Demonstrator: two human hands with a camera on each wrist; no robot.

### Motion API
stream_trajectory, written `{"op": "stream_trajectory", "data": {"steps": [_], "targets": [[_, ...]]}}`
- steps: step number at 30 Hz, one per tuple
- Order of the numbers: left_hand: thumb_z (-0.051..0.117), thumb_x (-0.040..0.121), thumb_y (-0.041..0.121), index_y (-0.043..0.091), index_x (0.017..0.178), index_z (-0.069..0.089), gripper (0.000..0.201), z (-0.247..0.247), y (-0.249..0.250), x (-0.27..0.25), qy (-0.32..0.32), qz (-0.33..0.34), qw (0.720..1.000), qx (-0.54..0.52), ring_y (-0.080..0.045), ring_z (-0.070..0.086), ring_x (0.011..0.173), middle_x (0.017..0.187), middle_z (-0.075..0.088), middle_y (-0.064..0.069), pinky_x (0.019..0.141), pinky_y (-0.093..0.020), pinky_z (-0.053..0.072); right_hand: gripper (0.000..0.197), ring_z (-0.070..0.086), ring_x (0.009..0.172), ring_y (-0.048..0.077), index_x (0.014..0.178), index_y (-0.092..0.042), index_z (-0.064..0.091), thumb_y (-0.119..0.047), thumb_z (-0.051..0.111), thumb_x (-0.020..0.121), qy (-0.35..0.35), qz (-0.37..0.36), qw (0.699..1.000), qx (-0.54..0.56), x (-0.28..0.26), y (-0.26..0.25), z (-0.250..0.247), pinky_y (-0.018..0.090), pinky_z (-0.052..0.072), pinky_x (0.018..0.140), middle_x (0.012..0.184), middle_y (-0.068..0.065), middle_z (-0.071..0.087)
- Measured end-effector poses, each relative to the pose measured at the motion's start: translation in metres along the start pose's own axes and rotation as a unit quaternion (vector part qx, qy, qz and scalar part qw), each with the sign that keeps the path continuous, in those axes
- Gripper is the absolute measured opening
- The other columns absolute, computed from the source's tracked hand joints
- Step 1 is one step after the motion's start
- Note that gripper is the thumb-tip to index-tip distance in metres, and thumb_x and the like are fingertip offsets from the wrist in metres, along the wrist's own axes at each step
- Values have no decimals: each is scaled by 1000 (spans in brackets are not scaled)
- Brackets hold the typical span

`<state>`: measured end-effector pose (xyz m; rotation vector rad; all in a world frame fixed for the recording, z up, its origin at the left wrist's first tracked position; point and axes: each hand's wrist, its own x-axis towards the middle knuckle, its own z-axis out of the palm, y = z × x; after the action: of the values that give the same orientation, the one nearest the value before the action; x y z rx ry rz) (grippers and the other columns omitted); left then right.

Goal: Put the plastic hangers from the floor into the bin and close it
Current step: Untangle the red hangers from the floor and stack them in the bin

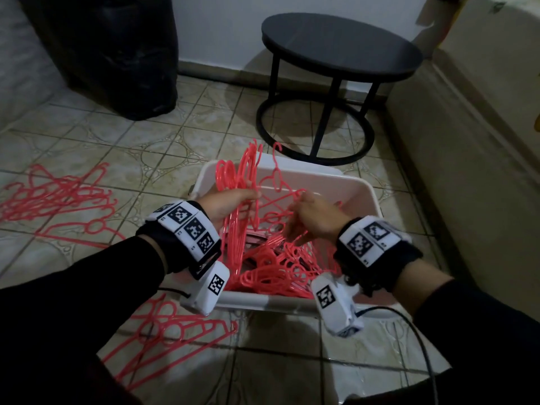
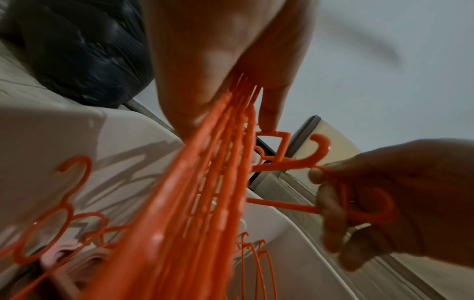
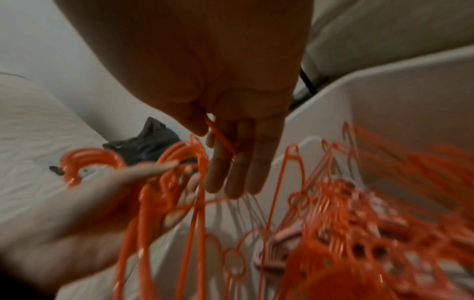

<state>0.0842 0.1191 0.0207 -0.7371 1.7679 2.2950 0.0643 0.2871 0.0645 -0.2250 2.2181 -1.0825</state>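
**A:** Hangers, status check? Looks like a good pile (image 1: 274, 267) is already in the white bin (image 1: 362, 194).

**B:** Yep. Left hand (image 1: 230, 203) is clamped round a bunch (image 1: 242, 182) held upright over the bin, right hand (image 1: 312, 217) pinches a single hanger (image 1: 280, 200) just beside it.

**A:** So halfway-ish?

**B:** I'd guess so. Still one heap on the floor (image 1: 58, 197) off to the left and another (image 1: 163, 337) by the near corner. No lid in sight, so closing hasn't started.

red hangers (image 1: 271, 267) fill open bin (image 1: 344, 182)
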Motion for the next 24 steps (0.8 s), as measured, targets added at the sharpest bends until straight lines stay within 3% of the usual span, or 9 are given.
{"op": "stream_trajectory", "data": {"steps": [2,4,8,11,14,17,21,22,24], "targets": [[55,93,3,15,87,53,13,3,-2,0,-20,-2,999,-29,-6,66,54,76,63,-6,54,-21,55,28,57,58,25,78,-4,44,-10,29,101,-52,-12,997,54,1,0,19,30,47,54,79,18,63],[55,93,3,13,90,54,10,5,-5,-1,-38,5,998,-42,-12,67,60,80,62,-8,59,-27,58,26,60,62,28,78,-5,42,-7,29,100,-59,-33,996,59,3,4,33,33,48,54,86,20,65],[62,87,2,8,110,56,24,0,-11,1,-27,22,998,-49,-20,62,72,83,61,-12,52,-28,58,20,65,73,35,78,-13,45,-6,40,97,-8,-64,997,31,7,15,45,44,54,60,82,13,65],[66,83,0,0,114,57,32,-3,-13,-1,-24,10,999,-31,-23,64,75,91,62,-19,55,-29,59,16,61,71,27,78,-13,50,-10,51,94,27,-123,990,-61,14,22,43,43,52,64,72,4,60],[77,71,-1,-5,125,52,60,-7,-14,0,5,-4,1000,-30,-25,71,74,104,64,-25,54,-31,58,9,54,66,13,90,-10,61,-18,59,92,16,-159,981,-107,18,25,39,27,43,64,74,-1,58],[78,70,-2,-1,129,49,66,-6,-14,1,5,-6,1000,-28,-21,69,67,91,63,-17,51,-30,55,13,43,54,0,77,-26,61,-24,64,89,-8,-178,975,-131,18,25,31,16,33,55,61,-13,50],[75,71,-7,8,122,53,58,0,-11,0,2,0,999,-40,-22,68,64,85,64,-15,52,-32,55,13,48,52,3,74,-21,66,-15,68,86,-72,-139,983,-94,23,20,12,18,38,54,64,-4,58],[73,72,-7,6,123,52,57,1,-11,-1,-18,-18,998,-57,-24,70,67,92,66,-20,52,-33,56,8,52,53,3,83,-17,69,-8,69,83,-83,-122,988,-51,25,21,7,18,41,54,70,-1,63],[67,79,-7,7,129,47,55,5,-10,-3,-59,-53,994,-78,-27,72,71,100,66,-23,50,-35,57,28,58,62,10,106,2,65,3,70,78,-115,-88,989,31,27,22,-1,17,45,53,90,14,66]]}}
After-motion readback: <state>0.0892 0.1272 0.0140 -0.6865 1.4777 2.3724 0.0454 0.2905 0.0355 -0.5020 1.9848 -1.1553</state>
